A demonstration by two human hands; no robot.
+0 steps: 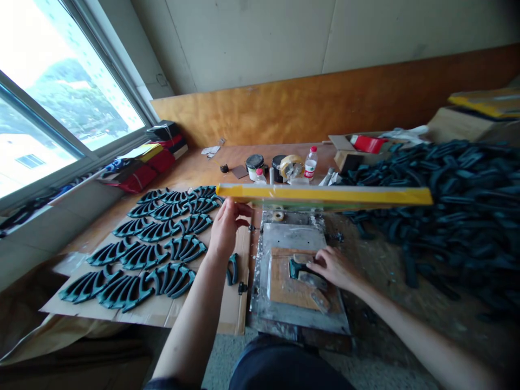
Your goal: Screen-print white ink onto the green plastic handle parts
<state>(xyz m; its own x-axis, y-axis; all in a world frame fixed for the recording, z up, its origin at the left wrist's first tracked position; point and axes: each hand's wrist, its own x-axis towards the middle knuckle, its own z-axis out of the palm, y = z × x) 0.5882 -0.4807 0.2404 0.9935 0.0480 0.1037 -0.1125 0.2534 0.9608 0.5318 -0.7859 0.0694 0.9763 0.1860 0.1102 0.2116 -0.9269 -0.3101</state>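
Observation:
My left hand is raised at the left end of a long frame with yellow tape, its fingers bent against the frame's underside. My right hand has its fingers on a dark green curved part, which lies on a wooden block on a metal plate. Left of my left forearm, several rows of similar green parts lie on cardboard. A single part lies between that forearm and the plate.
A large pile of dark green parts covers the table's right side. At the back stand tubs, a tape roll, a red-capped bottle and an open box. Folders lie by the window.

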